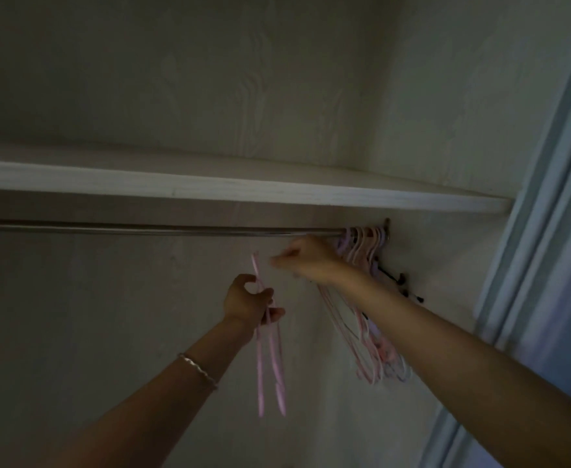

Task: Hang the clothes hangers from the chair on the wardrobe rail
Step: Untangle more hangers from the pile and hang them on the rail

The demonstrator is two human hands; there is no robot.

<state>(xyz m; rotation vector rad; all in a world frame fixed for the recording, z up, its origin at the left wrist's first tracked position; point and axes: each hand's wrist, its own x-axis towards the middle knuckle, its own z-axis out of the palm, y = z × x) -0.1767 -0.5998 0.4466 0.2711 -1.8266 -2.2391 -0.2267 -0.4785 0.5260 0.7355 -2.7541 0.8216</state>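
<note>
Already hung: we see the hung hangers (362,244), a pink bunch hooked on the wardrobe rail (142,229) at its right end, beside the side wall (429,258).
Left hand (248,298): its grip is wrapped round the held hangers (270,359), a few pink ones dangling below the rail.
Right hand (307,258): blurred, just under the rail beside the hung hangers; we cannot tell whether its grip is wide or pinching.
Left to do: we judge the held hangers are not yet hooked; the chair is out of view, so more may wait there.
</note>
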